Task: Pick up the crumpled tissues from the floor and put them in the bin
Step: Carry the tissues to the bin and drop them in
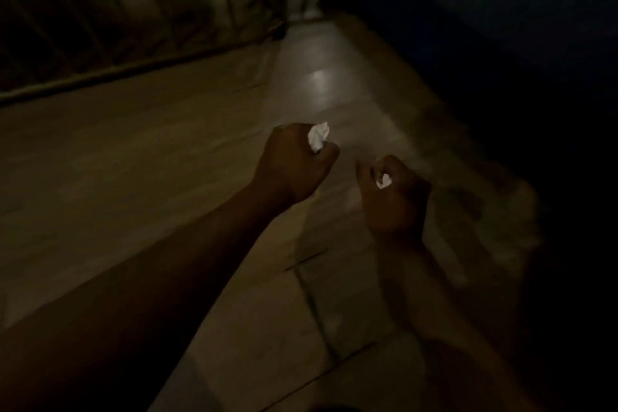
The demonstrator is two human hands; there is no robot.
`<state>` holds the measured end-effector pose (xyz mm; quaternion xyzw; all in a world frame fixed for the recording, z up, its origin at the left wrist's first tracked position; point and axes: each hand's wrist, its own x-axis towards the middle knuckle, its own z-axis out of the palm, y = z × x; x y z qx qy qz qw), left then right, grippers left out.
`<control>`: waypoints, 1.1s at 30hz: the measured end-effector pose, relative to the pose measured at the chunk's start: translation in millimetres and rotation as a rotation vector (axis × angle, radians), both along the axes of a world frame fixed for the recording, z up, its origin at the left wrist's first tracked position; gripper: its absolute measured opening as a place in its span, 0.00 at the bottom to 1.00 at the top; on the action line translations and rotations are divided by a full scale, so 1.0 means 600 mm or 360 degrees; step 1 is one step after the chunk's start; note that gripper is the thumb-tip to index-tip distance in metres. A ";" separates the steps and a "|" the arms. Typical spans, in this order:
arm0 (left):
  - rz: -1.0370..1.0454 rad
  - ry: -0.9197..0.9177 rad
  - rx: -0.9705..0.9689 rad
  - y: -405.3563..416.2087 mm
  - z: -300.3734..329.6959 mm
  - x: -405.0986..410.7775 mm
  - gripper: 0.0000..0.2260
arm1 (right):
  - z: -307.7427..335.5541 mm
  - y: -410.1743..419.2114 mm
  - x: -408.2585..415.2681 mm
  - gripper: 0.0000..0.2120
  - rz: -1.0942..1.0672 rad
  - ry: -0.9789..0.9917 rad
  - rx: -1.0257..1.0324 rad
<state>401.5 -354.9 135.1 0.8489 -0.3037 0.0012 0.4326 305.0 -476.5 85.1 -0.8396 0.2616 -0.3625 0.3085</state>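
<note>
The scene is dim and blurred. My left hand (294, 164) is a fist held out over the tiled floor, shut on a white crumpled tissue (318, 136) that sticks out of its top. To its right and a little nearer, my right hand (396, 197) is also closed, with a smaller bit of white tissue (383, 181) showing between its fingers. No bin is visible in the frame.
A metal railing (133, 27) with upright bars runs along the upper left. A pale baluster base (302, 7) stands at the far end of the floor. A dark wall (501, 27) fills the right side. Light reflects off the floor tiles (321, 84).
</note>
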 end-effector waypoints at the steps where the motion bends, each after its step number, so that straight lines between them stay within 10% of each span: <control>1: -0.0112 -0.0081 -0.0019 -0.046 0.030 -0.012 0.17 | 0.033 -0.034 -0.017 0.16 -0.0047 -0.0001 0.0031; 13: -0.0872 0.0128 -0.0326 -0.428 0.196 -0.223 0.18 | 0.228 -0.337 -0.270 0.19 -0.1082 -0.0004 -0.0164; 16: -0.1107 0.0395 -0.0327 -0.485 0.174 -0.294 0.14 | 0.198 -0.392 -0.337 0.16 -0.1307 -0.0172 0.0150; 19: -0.1215 0.0513 -0.0372 -0.538 0.148 -0.357 0.14 | 0.146 -0.437 -0.388 0.11 -0.0996 0.0408 0.0730; 25: -0.1328 0.0300 0.0032 -0.587 0.099 -0.394 0.24 | 0.142 -0.428 -0.464 0.14 -0.1290 0.0421 0.0829; 29: -0.1832 -0.0298 0.1317 -0.585 0.070 -0.397 0.23 | 0.132 -0.401 -0.484 0.12 -0.1262 0.0513 0.0638; 33: -0.1839 -0.0587 0.1272 -0.578 0.057 -0.401 0.17 | 0.139 -0.390 -0.487 0.11 -0.1150 0.0720 0.0470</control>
